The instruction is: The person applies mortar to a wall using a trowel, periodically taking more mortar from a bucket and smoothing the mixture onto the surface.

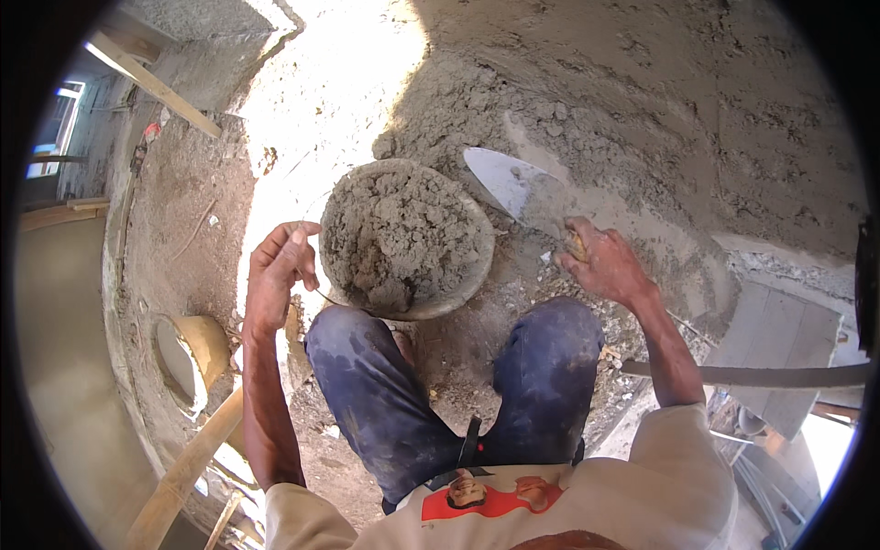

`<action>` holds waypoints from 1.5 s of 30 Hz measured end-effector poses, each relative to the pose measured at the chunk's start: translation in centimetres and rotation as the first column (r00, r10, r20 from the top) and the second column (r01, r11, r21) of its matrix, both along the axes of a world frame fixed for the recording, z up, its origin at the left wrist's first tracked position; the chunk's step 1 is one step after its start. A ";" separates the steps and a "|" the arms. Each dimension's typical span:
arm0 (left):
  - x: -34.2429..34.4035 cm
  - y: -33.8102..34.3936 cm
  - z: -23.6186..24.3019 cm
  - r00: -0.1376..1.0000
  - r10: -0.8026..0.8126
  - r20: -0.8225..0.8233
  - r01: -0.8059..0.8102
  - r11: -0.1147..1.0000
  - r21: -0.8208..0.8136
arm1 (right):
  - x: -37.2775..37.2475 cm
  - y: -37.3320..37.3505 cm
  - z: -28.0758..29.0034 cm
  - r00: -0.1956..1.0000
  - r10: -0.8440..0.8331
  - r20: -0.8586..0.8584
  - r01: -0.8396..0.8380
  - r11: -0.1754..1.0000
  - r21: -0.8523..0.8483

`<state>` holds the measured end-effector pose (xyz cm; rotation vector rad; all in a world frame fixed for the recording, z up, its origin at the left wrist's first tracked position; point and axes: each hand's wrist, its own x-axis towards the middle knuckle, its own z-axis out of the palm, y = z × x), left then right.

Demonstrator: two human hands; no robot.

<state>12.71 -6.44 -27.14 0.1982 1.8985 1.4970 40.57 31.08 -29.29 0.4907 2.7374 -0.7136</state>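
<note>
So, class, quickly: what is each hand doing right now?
Left hand: loosely curled, empty, beside the round grey mortar-filled pan.
Right hand: closed on the steel pointed trowel.

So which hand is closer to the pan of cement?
Left. The left hand is right at the pan's left rim, while the right hand holds a trowel off to its right.
</note>
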 end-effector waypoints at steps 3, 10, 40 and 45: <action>1.1 4.1 4.0 0.955 -0.259 0.143 0.274 0.957 -0.095 | 5.3 0.3 0.5 0.849 -0.274 0.451 0.403 0.888 -0.220; 5.1 11.3 7.0 0.821 -0.351 0.450 0.477 0.855 -0.205 | 19.7 -6.2 7.8 0.247 -0.629 0.737 0.755 -0.352 -0.553; -15.1 -5.4 15.8 0.856 -0.130 0.501 0.425 0.729 -0.536 | 15.1 -31.9 31.6 0.462 -0.614 0.640 0.853 0.504 -0.133; -19.5 -14.0 11.5 0.914 -0.083 0.398 0.316 0.760 -0.568 | 12.1 -30.3 32.4 0.325 -0.655 0.683 0.917 0.396 -0.056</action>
